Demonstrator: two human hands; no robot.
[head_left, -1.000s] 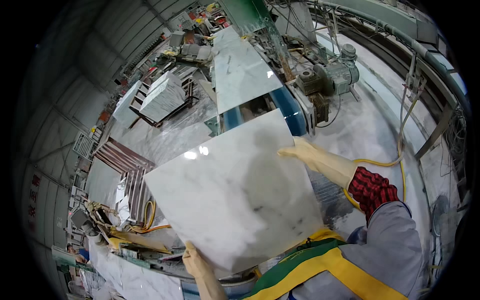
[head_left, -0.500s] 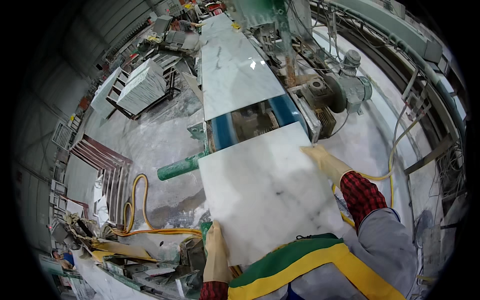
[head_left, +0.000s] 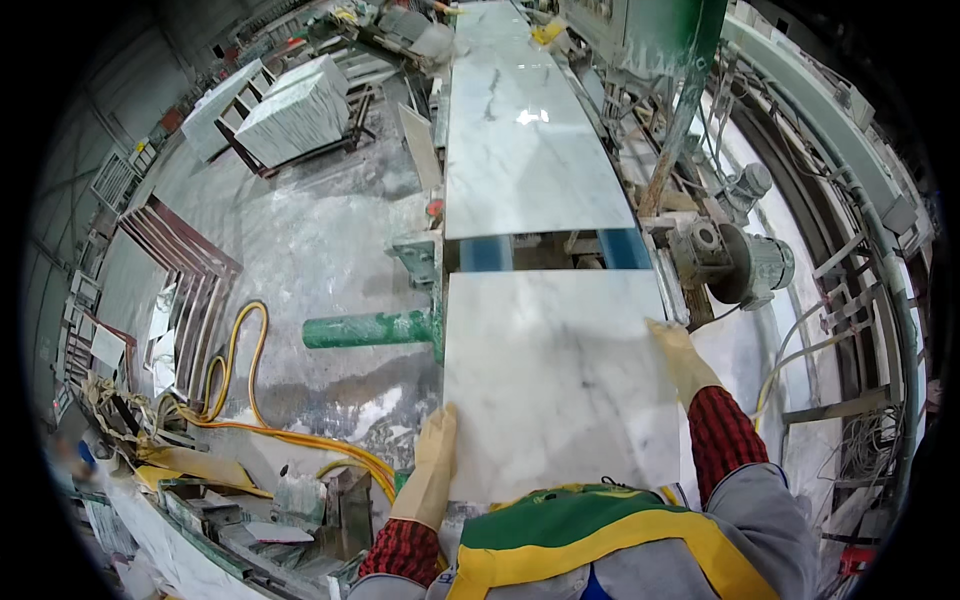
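A white marble slab [head_left: 565, 390] with grey veining lies flat in front of my body, over the near end of the conveyor. My left hand [head_left: 432, 462], in a pale glove, grips its left edge near the close corner. On the opposite edge, farther forward, my right hand [head_left: 686, 362] holds the slab in a matching glove. The fingers of both hands are partly hidden. A second marble slab [head_left: 535, 165] rests ahead on the conveyor, separated by a narrow gap in which blue belts [head_left: 486, 254] show.
A grey motor [head_left: 760, 265] flanks the conveyor on the right. At left, a green cylinder [head_left: 370, 330] juts outward, and a yellow hose [head_left: 262, 345] loops over the floor. Stacked slabs [head_left: 295, 115] and a brown metal rack [head_left: 190, 265] stand farther left.
The near slab has straightened from a slant and now lines up with the conveyor, its far edge closer to the slab ahead. Both hands still hold its sides. The view has shifted too.
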